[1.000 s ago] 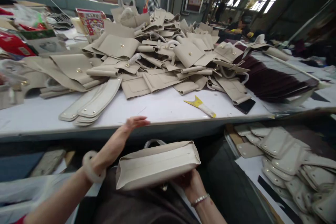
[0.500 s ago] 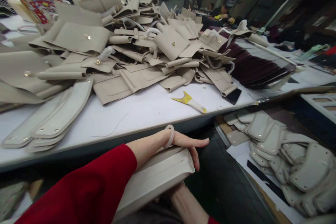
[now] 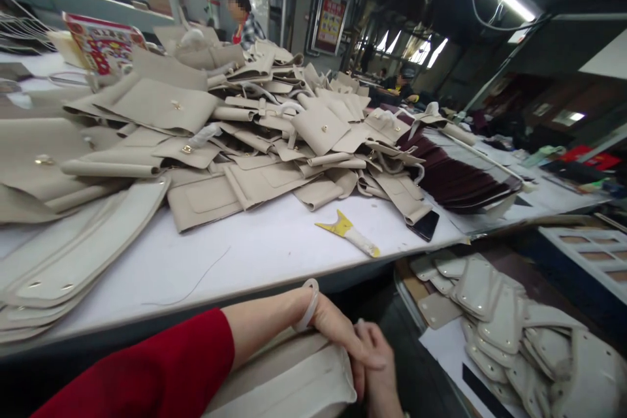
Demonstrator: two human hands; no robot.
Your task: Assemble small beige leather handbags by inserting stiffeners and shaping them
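In the head view, a beige leather-like bag piece [image 3: 294, 382] lies low in front of me, partly cut off by the bottom edge. My left hand [image 3: 340, 333], wearing a pale bangle [image 3: 309, 304], reaches over it with its fingers curled round the far end. Up against that hand is my right hand [image 3: 379, 362], its fingers curled closed. What the right hand holds, if anything, is hidden. Both hands are in front of the table edge.
Beige bag pieces with gold clasps are heaped on the white table [image 3: 264, 241]. A yellow-and-white forked tool [image 3: 349, 233] and a phone [image 3: 424, 226] lie near its edge. Pale panels [image 3: 494, 300] fill the right side. Dark maroon sheets [image 3: 455, 173] stand behind. Two people work farther back.
My right hand has come up from beneath the bag piece to meet my left hand. The left fingers, stretched out before, now curl. The view has tilted upward.
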